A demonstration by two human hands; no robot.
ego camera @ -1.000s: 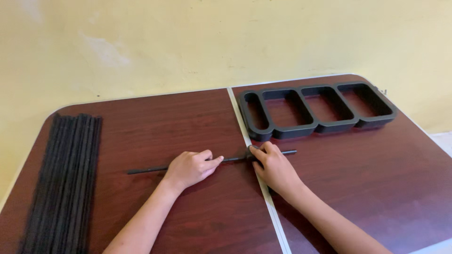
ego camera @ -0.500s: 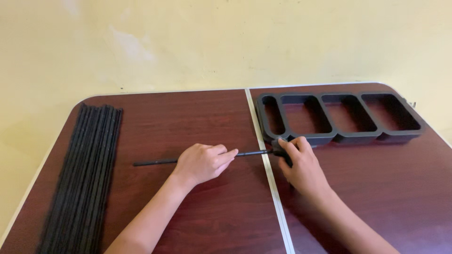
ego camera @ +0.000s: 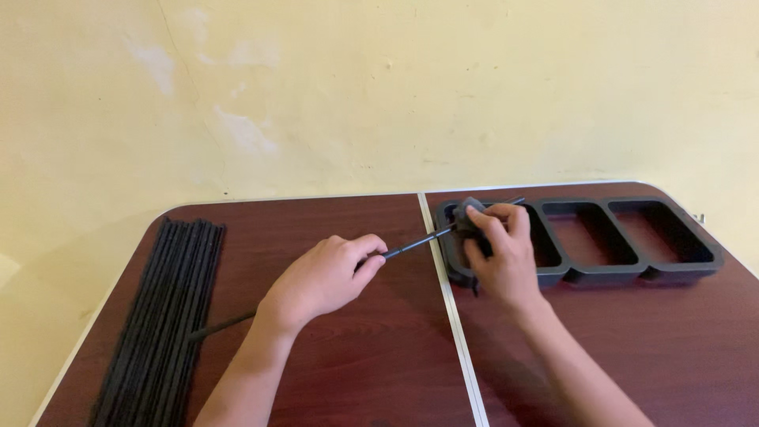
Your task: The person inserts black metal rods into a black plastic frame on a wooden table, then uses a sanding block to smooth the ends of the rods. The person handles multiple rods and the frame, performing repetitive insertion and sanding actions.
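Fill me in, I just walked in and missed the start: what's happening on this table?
A person works at a dark red table with bare hands. The left hand grips a thin black rod, lifted at an angle toward a black frame with a row of open compartments. The right hand sits on the frame's left end, pinching a small dark piece where the rod's tip meets it. A bundle of black rods lies along the table's left edge.
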